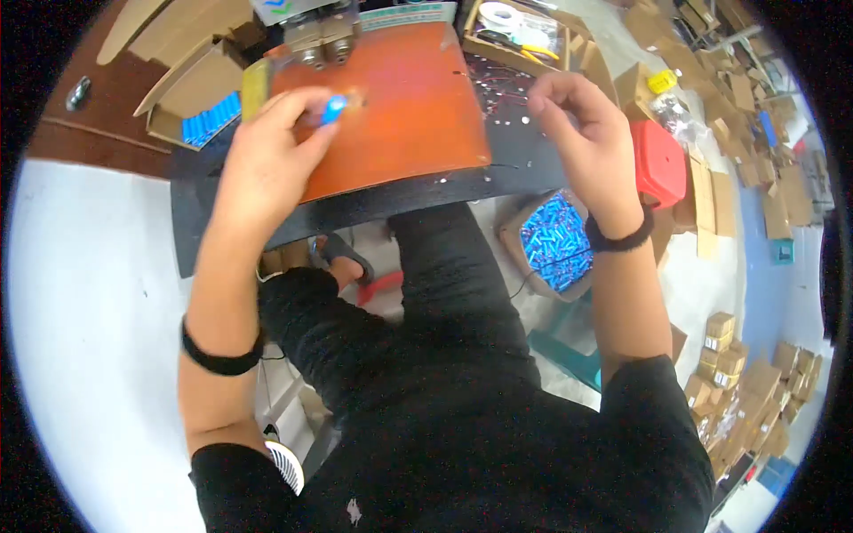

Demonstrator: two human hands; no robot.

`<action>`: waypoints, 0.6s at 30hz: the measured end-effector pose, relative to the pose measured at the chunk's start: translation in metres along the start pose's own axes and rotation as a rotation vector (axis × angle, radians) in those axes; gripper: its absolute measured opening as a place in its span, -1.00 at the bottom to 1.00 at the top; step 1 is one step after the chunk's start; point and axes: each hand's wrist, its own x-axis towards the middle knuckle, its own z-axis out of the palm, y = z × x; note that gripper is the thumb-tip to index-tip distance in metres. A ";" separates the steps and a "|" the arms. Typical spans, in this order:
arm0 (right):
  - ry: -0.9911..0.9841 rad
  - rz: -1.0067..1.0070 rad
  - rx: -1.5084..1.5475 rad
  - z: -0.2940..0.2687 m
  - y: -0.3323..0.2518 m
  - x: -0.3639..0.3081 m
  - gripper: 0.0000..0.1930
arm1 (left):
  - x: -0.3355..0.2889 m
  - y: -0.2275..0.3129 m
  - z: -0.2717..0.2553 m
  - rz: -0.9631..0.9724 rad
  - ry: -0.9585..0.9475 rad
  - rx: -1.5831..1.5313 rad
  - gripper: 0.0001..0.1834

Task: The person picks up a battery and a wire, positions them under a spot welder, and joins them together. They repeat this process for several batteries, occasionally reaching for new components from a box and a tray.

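A small, blurred blue cylinder (334, 109) is pinched in the left hand (268, 158).

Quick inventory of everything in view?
Table: one, black, centre
Mat: one, orange, on table
Machine head: one, grey, behind mat
Held cylinder: one, blue, in left hand
Boxed cylinders: several, blue, left carton
Tray: one, brown, table's back right
Tape roll: one, white, in tray
Heaped cylinders: uncountable, blue, container below table level
Plastic item: one, red, right of table
Boxes: many, brown, right side
Left hand: one, bare, above mat
Right hand: one, bare, above table's right
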 end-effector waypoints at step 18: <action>-0.372 0.414 0.201 0.059 -0.046 0.077 -0.88 | 0.012 -0.013 0.034 -0.206 0.184 -0.292 -0.63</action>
